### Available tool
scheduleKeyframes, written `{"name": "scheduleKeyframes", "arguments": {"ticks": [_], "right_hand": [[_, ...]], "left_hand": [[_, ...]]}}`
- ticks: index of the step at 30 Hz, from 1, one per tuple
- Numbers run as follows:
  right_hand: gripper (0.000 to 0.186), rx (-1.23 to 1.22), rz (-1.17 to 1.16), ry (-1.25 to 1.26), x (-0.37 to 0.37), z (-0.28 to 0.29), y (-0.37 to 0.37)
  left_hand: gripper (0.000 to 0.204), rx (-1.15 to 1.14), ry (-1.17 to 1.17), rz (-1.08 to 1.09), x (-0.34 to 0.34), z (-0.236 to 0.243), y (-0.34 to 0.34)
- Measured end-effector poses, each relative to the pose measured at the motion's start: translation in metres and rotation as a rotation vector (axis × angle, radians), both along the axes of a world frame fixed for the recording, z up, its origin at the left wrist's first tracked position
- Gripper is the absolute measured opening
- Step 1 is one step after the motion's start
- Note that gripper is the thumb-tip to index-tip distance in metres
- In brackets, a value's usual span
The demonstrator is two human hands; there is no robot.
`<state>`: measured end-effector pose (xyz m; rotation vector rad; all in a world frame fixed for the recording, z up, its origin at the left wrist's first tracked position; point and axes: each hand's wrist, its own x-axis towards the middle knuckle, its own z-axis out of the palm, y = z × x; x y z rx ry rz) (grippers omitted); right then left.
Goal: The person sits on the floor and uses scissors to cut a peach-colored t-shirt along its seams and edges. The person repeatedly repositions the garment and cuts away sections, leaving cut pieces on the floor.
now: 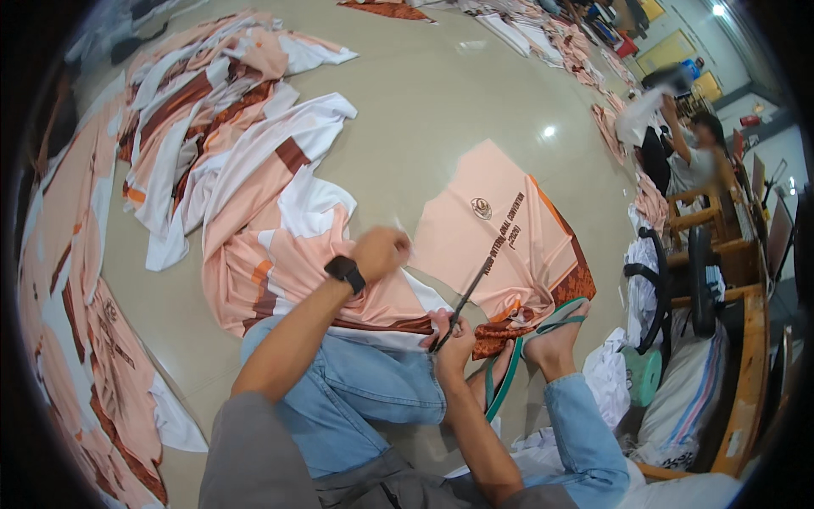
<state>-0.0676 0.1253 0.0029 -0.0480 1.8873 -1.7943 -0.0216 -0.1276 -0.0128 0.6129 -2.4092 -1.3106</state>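
Observation:
My left hand [381, 252], with a dark watch on the wrist, is raised over the crumpled pink and white fabric [271, 280], fingers curled around something pale that I cannot make out. My right hand [454, 348] grips long dark scissors [466, 299], low at that fabric's right edge beside my bent knee in blue jeans. The blades lie across a pink panel [458, 220] with a round emblem and dark lettering. Its bunched orange and maroon edge [500, 339] lies by my feet in green flip-flops [551, 343].
Fabric piles [229, 102] spread over the tiled floor [415, 93] behind and along the left. At right are wooden furniture [738, 356], a black chair frame [649, 288], a striped sack [682, 399] and a green roll [640, 373]. Another person [687, 157] sits at upper right, holding translucent white material.

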Motion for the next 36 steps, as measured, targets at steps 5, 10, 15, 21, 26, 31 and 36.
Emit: {"name": "scheduleKeyframes", "arguments": {"ticks": [5,10,15,21,26,31,36], "right_hand": [[0.037,-0.217,-0.106,-0.16,-0.035,0.016,0.005],[0.03,-0.189,-0.142,-0.124,-0.071,0.038,0.038],[0.029,-0.375,-0.442,0.163,-0.183,0.082,0.14],[0.032,-0.492,-1.209,0.458,-0.229,0.17,0.254],[0.036,-0.5,-1.378,0.37,-0.227,0.167,0.282],[0.038,-0.569,-1.269,0.228,-0.223,0.153,0.259],[0.037,-0.573,-1.214,0.169,-0.223,0.153,0.246]], "left_hand": [[0.017,0.145,0.124,-0.385,-0.003,0.042,0.085],[0.024,0.15,0.107,-0.318,-0.016,0.056,0.125],[0.039,0.086,0.019,-0.182,-0.061,0.035,0.16],[0.089,-0.248,-0.024,-0.234,-0.152,-0.009,0.201],[0.052,-0.425,-0.323,-0.51,-0.192,-0.005,0.225],[0.04,-0.657,-1.04,-1.114,-0.168,0.008,0.109],[0.038,-0.416,-1.143,-0.487,-0.273,0.131,0.077]]}}
